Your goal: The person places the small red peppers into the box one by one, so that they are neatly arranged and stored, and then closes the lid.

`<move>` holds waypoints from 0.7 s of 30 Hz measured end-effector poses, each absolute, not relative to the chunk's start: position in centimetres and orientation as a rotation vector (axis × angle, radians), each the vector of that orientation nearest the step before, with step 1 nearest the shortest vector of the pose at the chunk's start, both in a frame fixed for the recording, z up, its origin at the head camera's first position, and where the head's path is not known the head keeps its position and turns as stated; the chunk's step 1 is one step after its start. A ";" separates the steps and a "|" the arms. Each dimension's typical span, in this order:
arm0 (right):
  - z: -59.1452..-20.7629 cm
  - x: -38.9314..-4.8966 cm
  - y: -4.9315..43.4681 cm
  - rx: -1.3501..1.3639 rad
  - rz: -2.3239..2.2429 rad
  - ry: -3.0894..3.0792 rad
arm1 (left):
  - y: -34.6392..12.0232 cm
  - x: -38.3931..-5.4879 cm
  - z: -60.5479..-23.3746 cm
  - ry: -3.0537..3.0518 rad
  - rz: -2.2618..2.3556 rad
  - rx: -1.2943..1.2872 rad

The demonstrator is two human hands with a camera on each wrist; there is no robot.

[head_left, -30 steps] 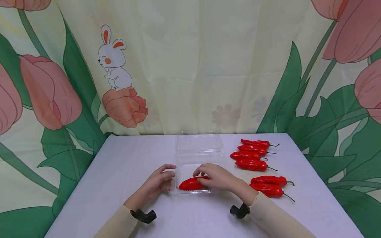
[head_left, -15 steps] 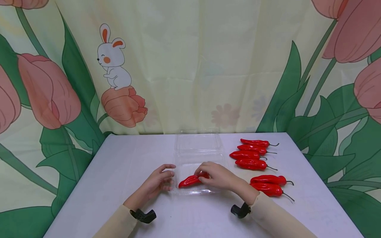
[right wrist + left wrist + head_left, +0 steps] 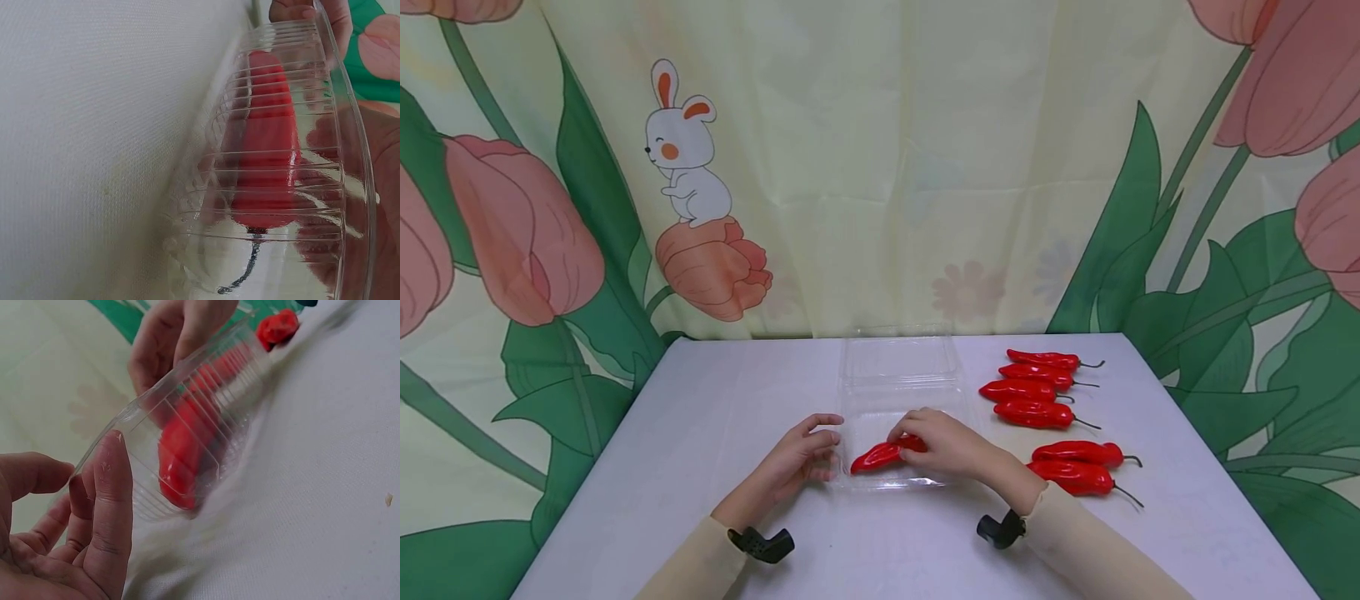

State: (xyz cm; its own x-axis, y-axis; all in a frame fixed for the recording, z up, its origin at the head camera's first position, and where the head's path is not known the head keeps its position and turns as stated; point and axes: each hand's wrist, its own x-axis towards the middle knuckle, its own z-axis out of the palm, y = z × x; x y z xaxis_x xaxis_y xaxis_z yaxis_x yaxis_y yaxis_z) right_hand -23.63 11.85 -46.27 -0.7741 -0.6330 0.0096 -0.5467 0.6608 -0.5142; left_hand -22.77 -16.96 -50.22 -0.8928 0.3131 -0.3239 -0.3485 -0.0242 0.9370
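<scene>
A clear plastic clamshell box [image 3: 865, 425] lies on the table, its lid [image 3: 901, 358] folded back. Inside the tray, near its front wall, is a glossy red chili pepper [image 3: 874, 457], tip to the left. My right hand [image 3: 943, 442] reaches over the tray and grips this pepper by its thicker end; the right wrist view shows its dark curved stem [image 3: 250, 265] through the ribbed wall. At the box's left side my left hand [image 3: 805, 454] has its fingers spread and relaxed, with fingertips [image 3: 111, 453] right at the rim in the left wrist view.
Several red chili peppers [image 3: 1033, 414] lie in a row at the back right of the white table [image 3: 737, 383]. Two others [image 3: 1078, 452] sit nearer, beside my right forearm. A curtain [image 3: 850, 167] printed with tulips and a rabbit hangs behind the table.
The pepper in my right hand has shifted slightly backward and turned in the tray, with its thick end farther back. My left hand has stayed at the box's left side.
</scene>
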 end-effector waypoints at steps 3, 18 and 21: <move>-46.1 -23.5 12.0 -0.944 -0.758 2.714 | -16.9 -22.7 -50.1 1.810 1.968 -0.039; -44.3 -22.1 14.8 -0.947 -0.775 2.768 | -16.7 -22.9 -49.9 1.802 1.960 -0.025; -44.1 -21.7 15.5 -0.925 -0.768 2.782 | -16.8 -22.9 -49.9 1.797 1.962 -0.025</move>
State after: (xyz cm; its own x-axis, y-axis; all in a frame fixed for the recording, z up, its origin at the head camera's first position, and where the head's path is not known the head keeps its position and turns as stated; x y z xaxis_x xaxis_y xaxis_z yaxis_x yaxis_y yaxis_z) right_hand -21.73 15.48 -44.15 -0.8082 -0.5865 0.0530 -0.5306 0.6862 -0.4976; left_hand -22.87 -16.80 -49.86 -0.8864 0.3289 -0.3257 -0.3534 -0.0263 0.9351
